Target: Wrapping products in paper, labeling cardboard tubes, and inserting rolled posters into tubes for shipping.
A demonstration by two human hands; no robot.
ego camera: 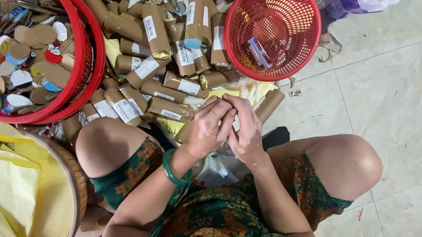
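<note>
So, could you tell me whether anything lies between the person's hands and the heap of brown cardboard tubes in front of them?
Nothing visible does. The left hand and right hand are pressed together directly over the near edge of the cardboard tubes, with tubes lying right beside the fingers.

Pale tiled floor (400, 97) – thin grout lines, evenly lit

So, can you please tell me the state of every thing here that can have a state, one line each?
left hand: closed, fingertips pressed against the right hand; what they pinch is hidden
right hand: closed against the left hand
cardboard tubes: lying in a loose pile on the floor
small red basket: upright, almost empty, a few small items at the bottom
large red basket: upright, full of round card discs
green bangle: worn on the left wrist
</note>
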